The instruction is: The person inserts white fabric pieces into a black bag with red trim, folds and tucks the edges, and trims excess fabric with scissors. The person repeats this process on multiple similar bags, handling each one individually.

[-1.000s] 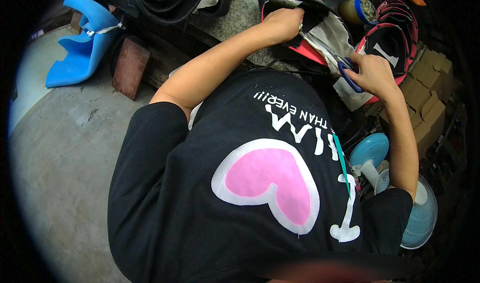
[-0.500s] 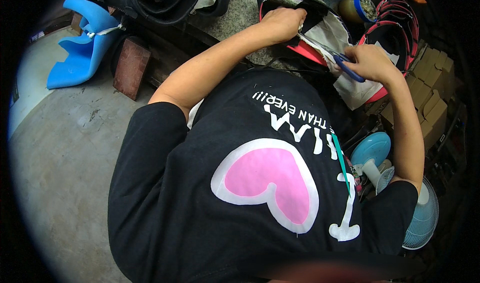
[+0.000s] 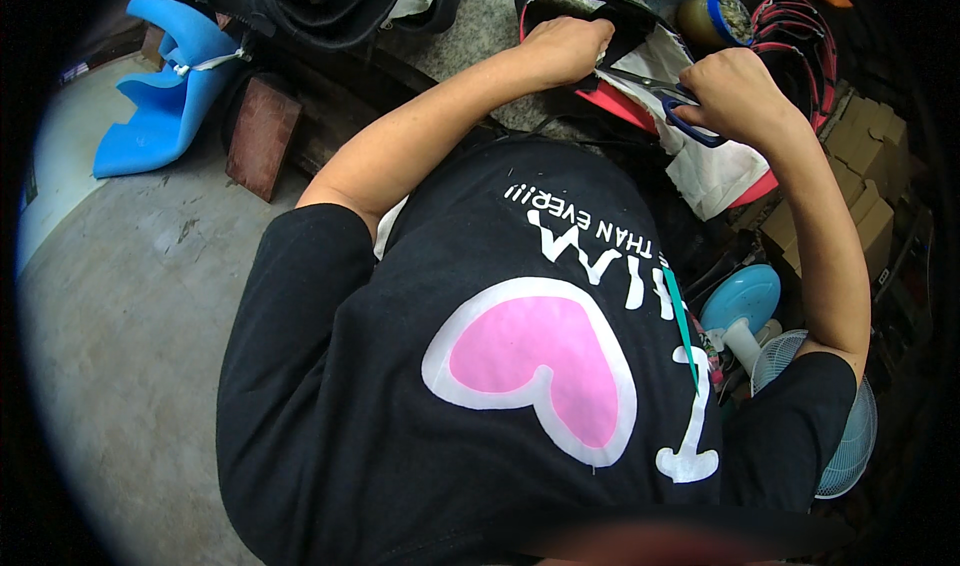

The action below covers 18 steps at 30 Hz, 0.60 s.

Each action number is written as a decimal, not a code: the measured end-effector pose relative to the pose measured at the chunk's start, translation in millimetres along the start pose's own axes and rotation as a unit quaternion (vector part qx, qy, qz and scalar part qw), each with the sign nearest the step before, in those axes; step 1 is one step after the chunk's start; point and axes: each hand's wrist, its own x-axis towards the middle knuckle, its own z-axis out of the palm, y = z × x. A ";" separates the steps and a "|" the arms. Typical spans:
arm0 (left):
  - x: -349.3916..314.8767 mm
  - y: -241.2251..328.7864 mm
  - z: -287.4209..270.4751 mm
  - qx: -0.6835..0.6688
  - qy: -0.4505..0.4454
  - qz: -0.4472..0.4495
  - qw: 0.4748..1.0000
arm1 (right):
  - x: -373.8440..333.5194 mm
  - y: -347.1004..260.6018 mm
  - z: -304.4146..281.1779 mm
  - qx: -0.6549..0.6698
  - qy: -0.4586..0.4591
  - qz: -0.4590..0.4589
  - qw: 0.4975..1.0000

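My right hand (image 3: pixel 735 96) is closed around the dark blue handles of a pair of scissors (image 3: pixel 692 129). The metal blades point left, toward my left hand, and lie over the white lining of a black and red shoe upper (image 3: pixel 625 106). My left hand (image 3: pixel 568 51) is closed on that upper at its near edge; the fingertips are partly hidden inside it. A loose white flap of lining (image 3: pixel 715 178) hangs below the scissors.
A jar with a blue rim (image 3: pixel 728 19) and a stack of black and red pieces (image 3: pixel 800 41) stand beyond my right hand. Cardboard boxes (image 3: pixel 865 146) and a blue fan (image 3: pixel 740 298) sit at the right. Black bags (image 3: pixel 345 11) and blue foam (image 3: pixel 175 86) are at the left.
My right hand has turned and risen slightly, and the scissors' handles and blades are spread wider. My left hand has stayed in place on the shoe upper.
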 end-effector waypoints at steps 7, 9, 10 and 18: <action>1.6 -2.1 -1.0 -0.014 -0.007 -0.012 1.000 | 4.6 25.5 8.1 0.280 -0.235 0.111 0.924; 1.9 -2.0 -1.9 -0.010 -0.024 -0.017 1.000 | 5.9 26.3 13.3 0.280 -0.236 0.109 0.924; 1.9 -1.8 -2.2 -0.005 -0.022 -0.013 1.000 | 6.2 26.2 15.1 0.277 -0.229 0.098 0.928; 2.0 -4.1 1.3 0.000 -0.002 -0.016 1.000 | -7.0 14.6 20.4 0.086 -0.013 -0.014 0.996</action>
